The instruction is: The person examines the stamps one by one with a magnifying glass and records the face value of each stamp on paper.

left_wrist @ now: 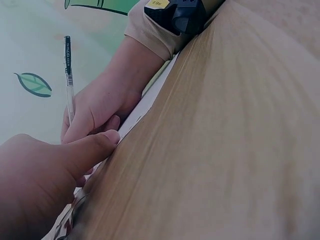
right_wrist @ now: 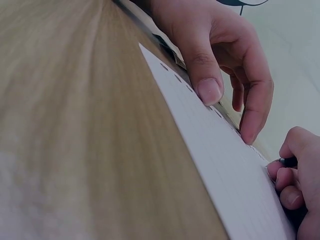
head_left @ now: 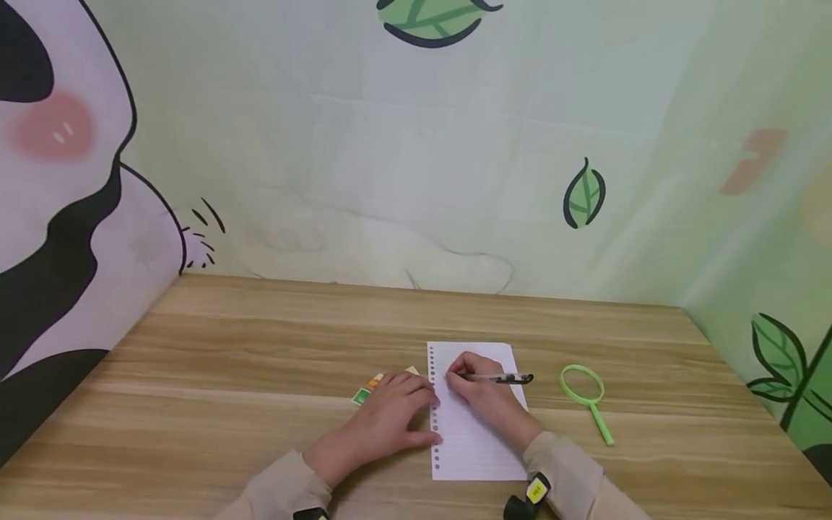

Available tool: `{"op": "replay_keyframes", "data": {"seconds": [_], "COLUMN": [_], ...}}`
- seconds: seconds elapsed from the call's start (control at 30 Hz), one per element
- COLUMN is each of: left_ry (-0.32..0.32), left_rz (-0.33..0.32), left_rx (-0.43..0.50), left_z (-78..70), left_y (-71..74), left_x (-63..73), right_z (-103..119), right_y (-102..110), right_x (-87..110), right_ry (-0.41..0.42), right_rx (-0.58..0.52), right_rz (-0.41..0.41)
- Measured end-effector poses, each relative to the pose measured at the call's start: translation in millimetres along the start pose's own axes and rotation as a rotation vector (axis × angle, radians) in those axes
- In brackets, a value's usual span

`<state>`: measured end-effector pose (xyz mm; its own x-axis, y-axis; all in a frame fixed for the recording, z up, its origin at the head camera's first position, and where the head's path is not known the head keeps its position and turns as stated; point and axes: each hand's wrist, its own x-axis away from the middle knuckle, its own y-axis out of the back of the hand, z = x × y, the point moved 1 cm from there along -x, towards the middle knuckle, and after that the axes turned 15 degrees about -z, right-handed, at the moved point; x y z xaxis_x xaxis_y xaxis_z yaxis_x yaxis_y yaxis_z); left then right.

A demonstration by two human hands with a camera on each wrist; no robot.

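A white lined loose-leaf sheet [head_left: 477, 440] with punched holes down its left edge lies on the wooden table [head_left: 227, 375]. My left hand [head_left: 396, 415] rests flat beside it, fingertips pressing the sheet's [right_wrist: 220, 150] left margin. My right hand [head_left: 477, 393] grips a black-capped pen [head_left: 503, 378], its tip down near the top of the sheet. In the left wrist view the pen [left_wrist: 68, 75] stands up above the right hand [left_wrist: 97, 107]. The left hand [right_wrist: 220, 55] shows thumb and fingers touching the hole edge in the right wrist view.
A green magnifying glass [head_left: 588, 401] lies right of the sheet. Small colourful cards [head_left: 367, 390] peek out under the left hand. Cloth walls with panda and leaf prints close in the table on three sides.
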<state>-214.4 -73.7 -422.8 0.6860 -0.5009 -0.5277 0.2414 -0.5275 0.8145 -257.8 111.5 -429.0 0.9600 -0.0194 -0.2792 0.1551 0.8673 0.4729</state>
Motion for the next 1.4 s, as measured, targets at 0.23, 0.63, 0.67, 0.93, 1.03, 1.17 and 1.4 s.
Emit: {"op": "replay_keyframes", "data": {"seconds": [0.23, 0.63, 0.67, 0.93, 1.03, 1.17, 1.4], "left_ry": [0.006, -0.009, -0.01, -0.008, -0.012, -0.01, 0.002], "left_rz": [-0.004, -0.008, -0.006, 0.002, -0.011, -0.012, 0.015], "left_rx": [0.003, -0.009, -0.011, -0.008, -0.017, -0.018, -0.017], "left_z": [-0.1, 0.1, 0.0, -1.6, -0.6, -0.2, -1.5], "left_y": [0.2, 1.9, 1.9, 1.5, 1.5, 1.6, 0.4], "left_x": [1.3, -0.9, -0.9, -0.7, -0.6, -0.8, -0.5], "right_z": [-0.1, -1.6, -1.7, -1.2, -0.1, -0.4, -1.8], "right_y": [1.2, -0.7, -0.8, 2.1, 2.1, 1.7, 2.6], "right_x": [-0.6, -1.9, -1.6, 0.9, 0.0, -0.7, 0.8], "right_ry": [-0.004, 0.002, 0.0, 0.004, 0.019, 0.02, -0.043], "right_rx": [0.029, 0.045, 0.042, 0.045, 0.031, 0.043, 0.093], "right_rz": [-0.021, -0.076, -0.073, -0.064, -0.052, -0.058, -0.105]}}
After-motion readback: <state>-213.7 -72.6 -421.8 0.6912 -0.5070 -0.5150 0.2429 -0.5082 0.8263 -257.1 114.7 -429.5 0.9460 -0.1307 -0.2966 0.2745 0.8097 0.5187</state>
